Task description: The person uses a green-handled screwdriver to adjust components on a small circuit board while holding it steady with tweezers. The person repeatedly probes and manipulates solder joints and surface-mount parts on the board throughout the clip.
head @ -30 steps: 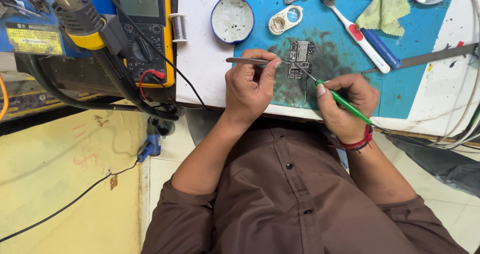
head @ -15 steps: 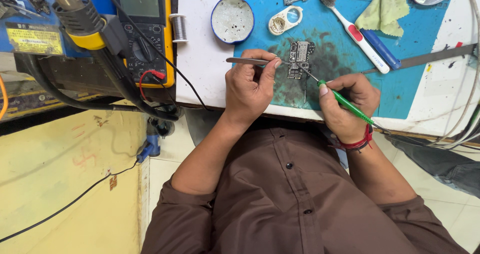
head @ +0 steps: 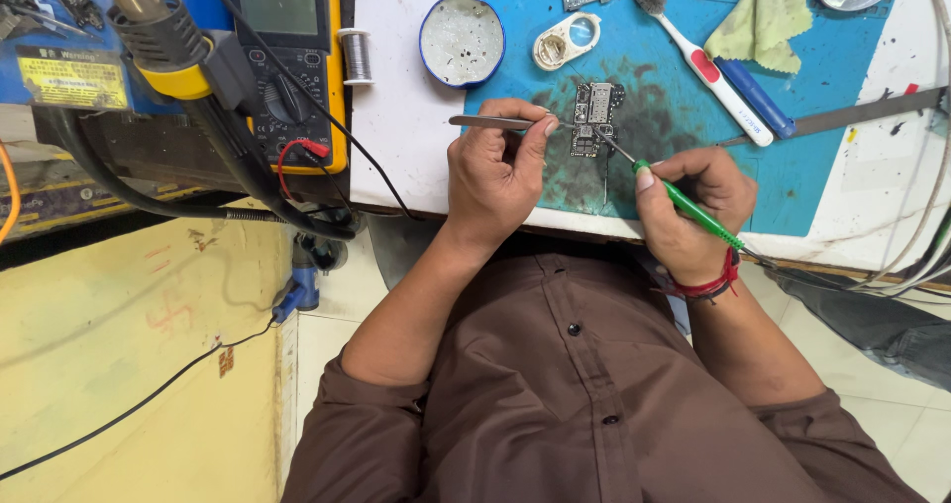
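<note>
Near mat's front edge, circuit board, tweezers, soldering iron

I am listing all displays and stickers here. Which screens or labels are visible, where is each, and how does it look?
Multimeter screen: top left, grey rectangle in a yellow-edged black meter, blank.
Warning label: far left on the blue shelf, yellow rectangle with dark print.
No packages or signs are visible.

Metal tweezers are pinched in the left hand, and a green-handled soldering iron (tip on the circuit board) is gripped by the right hand.
</note>
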